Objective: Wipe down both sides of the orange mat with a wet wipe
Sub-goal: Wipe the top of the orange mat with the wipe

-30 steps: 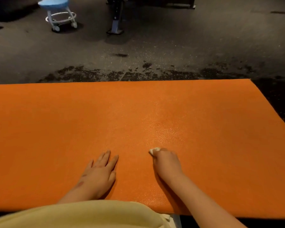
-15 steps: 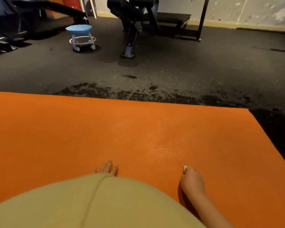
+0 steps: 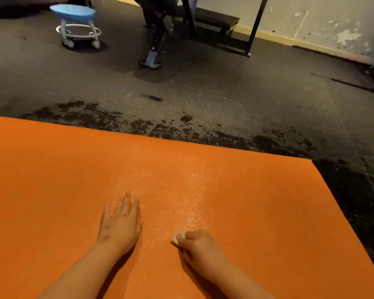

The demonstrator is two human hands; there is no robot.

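Mat, orange and finely grained, lay flat on the dark speckled floor and filled the near part of the view, its far edge straight and its far right corner square. A faint sheen glinted across its middle. The right grip, a bare hand, was curled round a small wadded white wet wipe and held it down on the mat. The left grip lay near it, fingers straight, palm flat on the mat. Dark blotchy patches marked the floor just beyond the far edge. Farther off stood a low round blue stool on white wheeled legs, a black metal bench frame, and a pale scuffed wall.
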